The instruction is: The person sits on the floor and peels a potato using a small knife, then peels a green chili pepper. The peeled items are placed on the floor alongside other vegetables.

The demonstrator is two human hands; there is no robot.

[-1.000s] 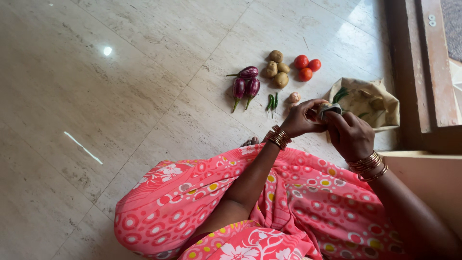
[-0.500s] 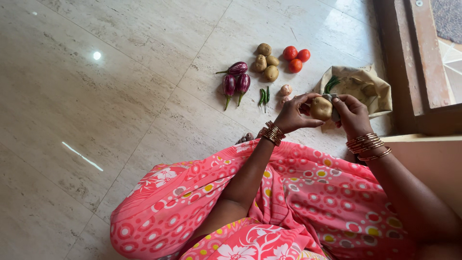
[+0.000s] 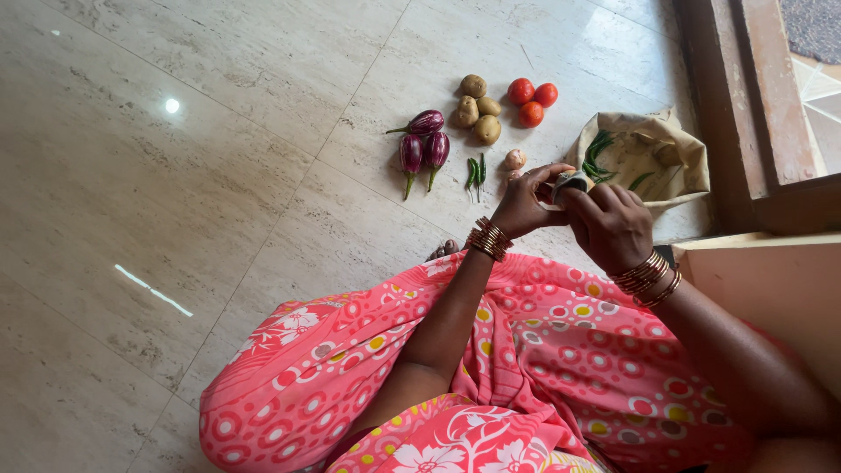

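The left hand [image 3: 524, 206] and right hand [image 3: 609, 226] meet at about 2 o'clock from the frame's middle, above the pink patterned cloth [image 3: 491, 368] over the person's lap. Both are curled around a small object [image 3: 568, 184] held between them; only a pale grey scrap of it shows between the fingertips, so what it is cannot be told. The left thumb and fingers pinch it from the 9 o'clock side, and the right hand covers it from 4 o'clock, knuckles toward the camera. Gold bangles ring both wrists. On the marble floor [image 3: 201, 149], from 10 to 12 o'clock of the hands, produce lies in small groups: three purple eggplants [image 3: 422, 140] farthest at 10 o'clock, green chilies [image 3: 477, 172] between them and the hands, a small onion [image 3: 515, 158] just beside the left fingertips at 11 o'clock, four potatoes [image 3: 476, 107] beyond it, and three tomatoes [image 3: 533, 96] at 12 o'clock, near the potatoes. At 1 o'clock of the hands, close by, lies an open tan bag [image 3: 674, 162] with green chilies or beans inside. A wooden door frame [image 3: 745, 96] stands at 2 o'clock, just past the bag.
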